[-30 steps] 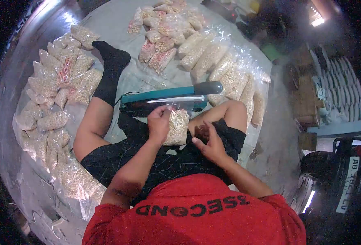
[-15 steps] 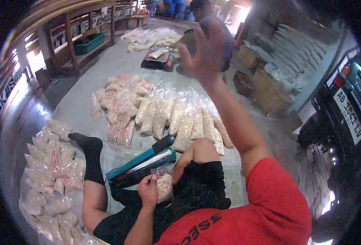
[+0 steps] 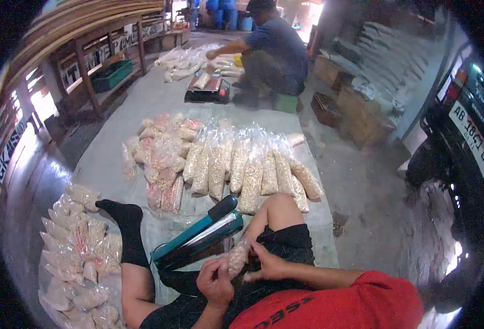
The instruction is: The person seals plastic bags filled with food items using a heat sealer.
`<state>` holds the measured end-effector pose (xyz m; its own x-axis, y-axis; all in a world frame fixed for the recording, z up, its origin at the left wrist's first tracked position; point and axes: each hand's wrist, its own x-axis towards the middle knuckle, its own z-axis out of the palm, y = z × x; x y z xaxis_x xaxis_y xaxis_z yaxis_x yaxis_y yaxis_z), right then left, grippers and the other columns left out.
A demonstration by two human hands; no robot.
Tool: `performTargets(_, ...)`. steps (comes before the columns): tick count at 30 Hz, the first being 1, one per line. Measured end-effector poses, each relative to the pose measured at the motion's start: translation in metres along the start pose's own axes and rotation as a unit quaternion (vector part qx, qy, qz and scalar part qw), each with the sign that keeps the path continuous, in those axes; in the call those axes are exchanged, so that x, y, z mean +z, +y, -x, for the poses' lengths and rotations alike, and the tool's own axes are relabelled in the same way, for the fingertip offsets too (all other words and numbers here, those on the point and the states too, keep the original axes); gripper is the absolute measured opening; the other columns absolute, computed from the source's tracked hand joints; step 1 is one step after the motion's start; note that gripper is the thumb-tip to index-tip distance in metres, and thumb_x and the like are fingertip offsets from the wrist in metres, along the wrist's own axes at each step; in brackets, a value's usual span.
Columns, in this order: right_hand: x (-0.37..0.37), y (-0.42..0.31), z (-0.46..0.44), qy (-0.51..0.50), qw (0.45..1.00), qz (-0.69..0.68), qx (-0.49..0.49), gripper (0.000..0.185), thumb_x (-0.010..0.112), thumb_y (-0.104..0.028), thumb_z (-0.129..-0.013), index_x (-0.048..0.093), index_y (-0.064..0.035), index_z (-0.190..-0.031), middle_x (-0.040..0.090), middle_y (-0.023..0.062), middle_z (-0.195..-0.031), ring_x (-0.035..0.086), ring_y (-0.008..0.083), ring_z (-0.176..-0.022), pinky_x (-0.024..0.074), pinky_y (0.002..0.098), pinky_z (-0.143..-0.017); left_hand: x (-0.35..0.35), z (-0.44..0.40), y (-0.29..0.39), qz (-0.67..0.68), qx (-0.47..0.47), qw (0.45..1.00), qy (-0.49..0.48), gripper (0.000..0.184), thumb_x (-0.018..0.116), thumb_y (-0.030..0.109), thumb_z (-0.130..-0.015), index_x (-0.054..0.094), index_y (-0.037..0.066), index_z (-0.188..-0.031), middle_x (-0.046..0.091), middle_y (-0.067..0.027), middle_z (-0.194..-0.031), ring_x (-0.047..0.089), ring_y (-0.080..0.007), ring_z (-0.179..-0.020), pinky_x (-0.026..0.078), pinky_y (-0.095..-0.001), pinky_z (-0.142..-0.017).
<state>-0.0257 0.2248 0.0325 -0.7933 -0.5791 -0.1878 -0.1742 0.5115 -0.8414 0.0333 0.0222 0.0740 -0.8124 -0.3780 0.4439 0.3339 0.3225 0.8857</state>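
Note:
A clear plastic bag of pale pieces (image 3: 236, 260) is held above my lap, its far end pointing up and away. My left hand (image 3: 215, 284) is closed on the near end of this bag. My right hand (image 3: 268, 264) is at the bag's right side with fingers apart; whether it touches the plastic is hard to see. Just beyond the bag, between my legs, a teal and black bag sealer (image 3: 190, 233) lies at a slant on the sheet.
Filled bags (image 3: 250, 175) lie in a row ahead, with smaller bags (image 3: 162, 145) beside them and more (image 3: 80, 247) at my left. Farther off, a person (image 3: 275, 52) crouches by a scale (image 3: 208, 90). A vehicle (image 3: 461, 131) stands at right.
My right hand has come down from high in front of me to the bag. My left hand has tilted the bag and moved it slightly right. The crouching person is now reaching over the scale.

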Motion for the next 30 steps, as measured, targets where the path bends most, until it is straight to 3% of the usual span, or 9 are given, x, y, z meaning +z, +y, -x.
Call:
performTargets(3, 0.022, 0.006, 0.006, 0.011, 0.982, -0.184, -0.036, 0.124, 0.09, -0.042, -0.074, 0.01, -0.0015, -0.159, 0.037, 0.0243, -0.155, 0.041, 0.0322, -0.14, 0.0342, 0.041, -0.116, -0.001, -0.005, 0.035, 0.166, -0.118, 0.978, 0.042, 0.019, 0.065, 0.019, -0.097, 0.065, -0.001, -0.095, 0.073, -0.0141, -0.098, 0.069, -0.0261, -0.091, 0.055, -0.0419, -0.089)
performTargets(5, 0.011, 0.002, -0.001, -0.204, 0.922, -0.329, -0.003, 0.092, 0.09, -0.033, -0.076, 0.04, -0.0003, -0.147, 0.057, 0.0163, -0.14, 0.054, 0.0247, -0.127, 0.0403, 0.0379, -0.111, -0.011, -0.006, 0.048, 0.228, -0.135, 0.961, 0.076, 0.024, 0.065, 0.023, -0.098, 0.063, -0.001, -0.099, 0.072, -0.0146, -0.1, 0.068, -0.0267, -0.095, 0.053, -0.0427, -0.092)
performTargets(12, 0.053, -0.039, -0.021, -0.119, 0.963, -0.237, -0.043, 0.048, 0.078, -0.023, -0.089, 0.058, -0.0015, -0.127, 0.068, 0.0063, -0.115, 0.063, 0.0125, -0.101, 0.0533, 0.0313, -0.088, -0.019, 0.064, -0.036, 0.393, -0.221, 0.872, 0.191, 0.095, 0.066, 0.071, -0.083, 0.041, 0.002, -0.144, 0.046, -0.0173, -0.146, 0.052, -0.036, -0.127, 0.047, -0.0503, -0.105)
performTargets(15, 0.052, -0.058, -0.014, -0.192, 0.946, -0.196, 0.173, 0.031, 0.072, -0.026, -0.094, 0.063, -0.0032, -0.112, 0.069, 0.0022, -0.088, 0.059, 0.0083, -0.063, 0.0473, 0.0265, -0.052, -0.032, 0.08, -0.057, 0.606, -0.494, 0.605, 0.153, 0.084, 0.05, 0.071, -0.092, 0.047, 0.004, -0.142, 0.056, -0.0152, -0.137, 0.054, -0.0359, -0.125, 0.044, -0.0532, -0.106)
performTargets(19, 0.04, -0.036, 0.004, -0.188, 0.922, -0.319, 0.116, 0.036, 0.075, -0.025, -0.092, 0.063, -0.0046, -0.119, 0.068, 0.0017, -0.09, 0.061, 0.0101, -0.071, 0.0508, 0.026, -0.061, -0.025, 0.068, -0.032, 0.454, -0.382, 0.787, 0.167, 0.051, 0.056, 0.036, -0.101, 0.046, 0.001, -0.137, 0.06, -0.0167, -0.128, 0.061, -0.0337, -0.116, 0.053, -0.0507, -0.097)
performTargets(21, 0.046, -0.022, -0.002, -0.118, 0.845, -0.466, 0.235, 0.048, 0.07, -0.027, -0.094, 0.05, -0.012, -0.136, 0.059, -0.0005, -0.122, 0.055, 0.0136, -0.111, 0.0513, 0.0368, -0.088, -0.017, 0.061, -0.017, 0.314, -0.306, 0.886, 0.153, 0.062, 0.07, 0.029, -0.096, 0.038, 0.0, -0.14, 0.057, -0.0176, -0.128, 0.063, -0.0321, -0.113, 0.054, -0.0466, -0.097)
performTargets(25, 0.03, -0.019, -0.043, -0.278, 0.512, -0.786, 0.206, 0.085, 0.045, -0.079, -0.088, 0.052, -0.0094, -0.137, 0.06, 0.0129, -0.13, 0.059, 0.0334, -0.108, 0.0483, 0.0534, -0.092, -0.008, 0.023, 0.037, 0.025, -0.068, 0.972, -0.222, 0.135, 0.069, 0.082, -0.066, 0.016, -0.002, -0.158, 0.039, -0.0226, -0.155, 0.033, -0.0383, -0.146, 0.024, -0.0504, -0.12)
performTargets(27, 0.059, 0.035, -0.08, -0.37, 0.369, -0.841, 0.139, 0.107, 0.038, -0.088, -0.083, 0.04, -0.006, -0.151, 0.051, 0.0222, -0.146, 0.052, 0.0381, -0.133, 0.0424, 0.0576, -0.108, 0.005, 0.014, 0.065, 0.006, 0.049, 0.991, -0.123, 0.133, 0.063, 0.086, -0.068, 0.023, -0.005, -0.155, 0.032, -0.0234, -0.158, 0.027, -0.041, -0.148, 0.013, -0.0512, -0.123)
performTargets(30, 0.026, -0.006, -0.057, -0.319, 0.405, -0.846, 0.137, 0.103, 0.042, -0.086, -0.081, 0.033, -0.0154, -0.156, 0.035, 0.0145, -0.16, 0.033, 0.045, -0.145, 0.0145, 0.0766, -0.113, 0.006, 0.029, 0.056, -0.103, 0.1, 0.98, -0.136, 0.13, 0.065, 0.084, -0.069, 0.025, -0.006, -0.154, 0.026, -0.0243, -0.161, 0.023, -0.0406, -0.15, 0.013, -0.052, -0.123)
